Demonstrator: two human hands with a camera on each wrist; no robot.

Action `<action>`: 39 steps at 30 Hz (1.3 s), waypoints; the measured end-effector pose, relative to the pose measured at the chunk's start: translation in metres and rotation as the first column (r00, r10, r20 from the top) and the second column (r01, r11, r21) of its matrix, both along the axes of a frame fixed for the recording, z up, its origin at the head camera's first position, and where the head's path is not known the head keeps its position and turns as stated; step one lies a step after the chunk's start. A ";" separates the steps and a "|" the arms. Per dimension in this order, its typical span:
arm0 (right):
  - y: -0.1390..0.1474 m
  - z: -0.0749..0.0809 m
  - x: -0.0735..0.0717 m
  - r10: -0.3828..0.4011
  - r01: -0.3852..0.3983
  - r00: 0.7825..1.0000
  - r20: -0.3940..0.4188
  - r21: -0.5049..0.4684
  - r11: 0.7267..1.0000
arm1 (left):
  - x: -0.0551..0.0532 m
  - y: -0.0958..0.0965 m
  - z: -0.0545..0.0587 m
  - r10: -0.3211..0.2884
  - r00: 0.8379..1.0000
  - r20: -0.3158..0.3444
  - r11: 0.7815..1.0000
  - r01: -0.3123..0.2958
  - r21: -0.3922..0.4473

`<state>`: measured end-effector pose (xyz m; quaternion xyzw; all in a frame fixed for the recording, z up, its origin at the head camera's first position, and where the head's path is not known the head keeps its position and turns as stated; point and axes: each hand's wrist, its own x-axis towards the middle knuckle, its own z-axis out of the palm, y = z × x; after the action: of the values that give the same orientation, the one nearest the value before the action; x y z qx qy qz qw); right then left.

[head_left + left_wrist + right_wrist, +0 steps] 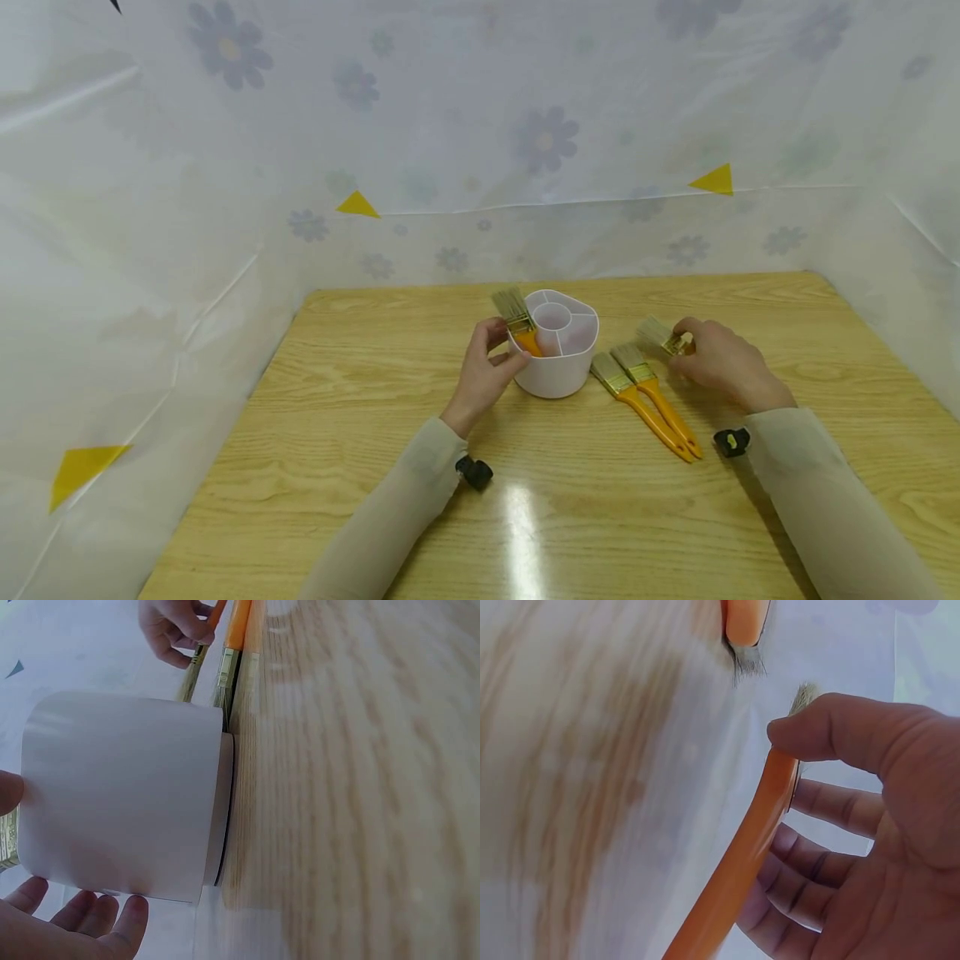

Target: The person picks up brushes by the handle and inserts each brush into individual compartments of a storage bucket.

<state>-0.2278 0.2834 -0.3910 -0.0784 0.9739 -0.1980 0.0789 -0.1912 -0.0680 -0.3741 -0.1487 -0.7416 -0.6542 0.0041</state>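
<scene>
Organizer (557, 379), white and divided, stands just right of our left hand (489, 367), thumb and fingers clasping its rim and wall. Tucked paintbrush (519, 323) leans toward that hand, bristles up. Our right hand (720, 358) pinches a loose paintbrush (662, 337) near the ferrule. We judge it best to keep that pinch firm, organizer steady. Between our hands, two flat-lying paintbrushes (649, 395) on the wooden table (360, 375) obstruct any low crossing; we'd lift clear.

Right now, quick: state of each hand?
Left hand: closed, gripping the white divided holder by its side.
Right hand: closed, pinching an orange-handled paintbrush.
</scene>
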 end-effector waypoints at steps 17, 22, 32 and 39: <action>-0.009 0.006 0.005 0.020 -0.022 0.999 -0.035 -0.052 0.998 | -0.002 0.000 -0.005 -0.004 1.000 -0.002 1.000 0.004 0.007; -0.011 0.008 0.005 0.028 -0.031 0.998 -0.057 -0.053 0.998 | -0.015 0.000 -0.028 0.033 0.999 -0.019 0.999 -0.033 -0.006; -0.012 0.013 0.008 0.040 -0.046 0.994 -0.101 -0.050 0.998 | -0.018 0.001 -0.032 0.046 0.999 -0.009 0.999 -0.046 -0.004; -0.013 0.014 0.009 0.048 -0.055 0.991 -0.123 -0.050 0.997 | -0.012 0.000 -0.019 0.007 1.000 -0.001 1.000 -0.007 0.012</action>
<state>-0.2189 0.2704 -0.3772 -0.1174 0.9689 -0.2168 0.0223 -0.2029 -0.0675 -0.3930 -0.1465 -0.7382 -0.6585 0.0077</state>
